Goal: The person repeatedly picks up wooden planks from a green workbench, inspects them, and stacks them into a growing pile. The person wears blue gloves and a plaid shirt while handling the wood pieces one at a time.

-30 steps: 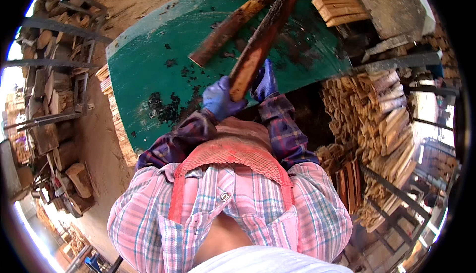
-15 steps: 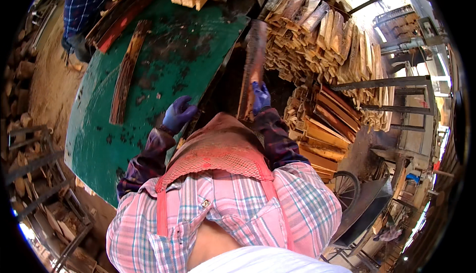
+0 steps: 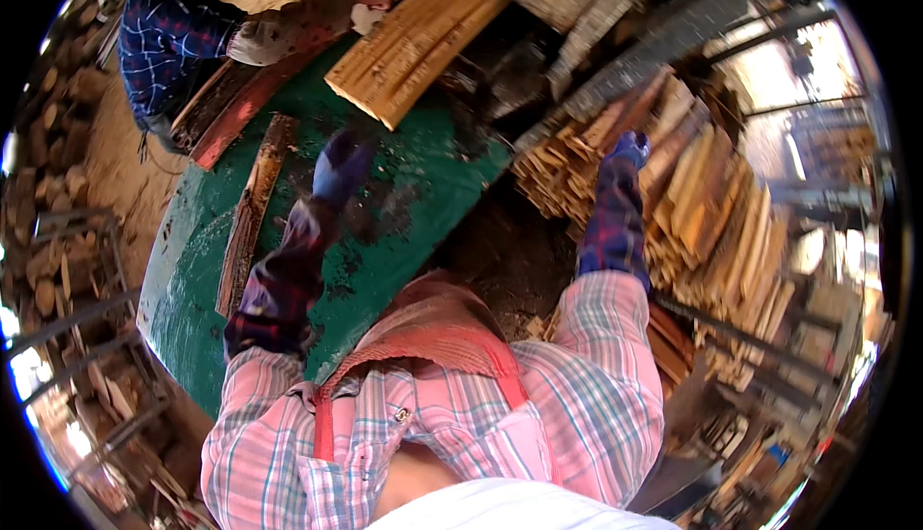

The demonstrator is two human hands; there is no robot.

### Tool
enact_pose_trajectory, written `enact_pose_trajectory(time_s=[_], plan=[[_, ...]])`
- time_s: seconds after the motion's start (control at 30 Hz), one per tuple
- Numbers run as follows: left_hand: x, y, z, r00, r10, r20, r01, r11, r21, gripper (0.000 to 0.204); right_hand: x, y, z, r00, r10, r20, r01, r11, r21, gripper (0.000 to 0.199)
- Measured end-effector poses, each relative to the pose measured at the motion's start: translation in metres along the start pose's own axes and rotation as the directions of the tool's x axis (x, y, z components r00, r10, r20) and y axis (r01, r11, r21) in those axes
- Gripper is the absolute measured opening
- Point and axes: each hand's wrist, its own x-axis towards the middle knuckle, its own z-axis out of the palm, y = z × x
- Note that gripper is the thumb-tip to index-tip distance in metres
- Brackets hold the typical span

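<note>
My left hand (image 3: 341,166), in a blue glove, hovers over the green table (image 3: 404,213) with nothing in it; its fingers are blurred. My right hand (image 3: 627,149), also blue-gloved, reaches out to the pile of split wood (image 3: 711,193) on the right and rests on the sticks; I cannot tell whether it grips one. A long bark-covered slab (image 3: 252,211) lies on the table left of my left hand. A pale stack of cut boards (image 3: 413,41) lies at the table's far edge.
Another person in a dark blue checked shirt (image 3: 168,30) stands at the far left of the table with reddish slabs (image 3: 245,107) in front of them. Logs and metal racks (image 3: 67,270) line the left side. Metal frames (image 3: 769,338) hold wood on the right.
The bark-covered piece I held in both hands is gone from them. My view turned right; my right hand has stretched out onto the wood pile and my left hand has lifted over the table.
</note>
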Motion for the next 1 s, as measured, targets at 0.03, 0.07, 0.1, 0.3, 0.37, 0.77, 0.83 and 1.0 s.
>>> enact_pose_trajectory(time_s=[0.03,0.07,0.1,0.3,0.37,0.77,0.83,1.0], plan=[[0.031,-0.014,-0.004,0.987,0.017,-0.161,-0.028,0.998,-0.063,0.043,-0.01,0.018,0.018,0.999,-0.026,0.034,0.026,1.0,0.013,0.049],[0.064,-0.032,-0.012,0.947,0.029,-0.321,-0.071,0.99,-0.121,0.042,-0.029,0.037,0.044,0.989,0.018,0.148,-0.024,0.999,0.038,0.051],[0.097,-0.054,-0.04,0.956,-0.123,-0.268,0.082,0.984,-0.16,0.043,-0.058,0.055,0.079,0.943,0.139,0.303,-0.158,0.987,0.04,0.052],[0.18,-0.066,-0.05,0.955,-0.281,-0.093,0.152,0.736,-0.66,0.041,-0.159,0.117,0.238,0.611,0.534,0.584,-0.63,0.775,-0.048,0.061],[0.176,-0.061,-0.05,0.95,-0.299,0.088,0.299,0.797,-0.524,0.04,-0.158,0.13,0.274,0.653,0.43,0.624,-0.631,0.764,0.134,0.061],[-0.108,-0.015,-0.039,0.845,-0.425,0.326,0.524,0.778,-0.347,0.075,-0.335,0.056,0.114,0.234,0.673,0.702,-0.748,0.586,-0.312,0.066],[-0.138,-0.028,-0.046,0.895,-0.436,0.097,0.436,0.806,-0.4,0.083,-0.415,0.055,0.092,0.367,0.676,0.639,-0.575,0.705,-0.415,0.066],[-0.262,-0.07,-0.126,0.941,-0.326,-0.095,0.236,0.829,-0.507,0.089,-0.55,0.076,0.065,-0.047,0.705,0.708,-0.757,0.437,-0.486,0.075]])
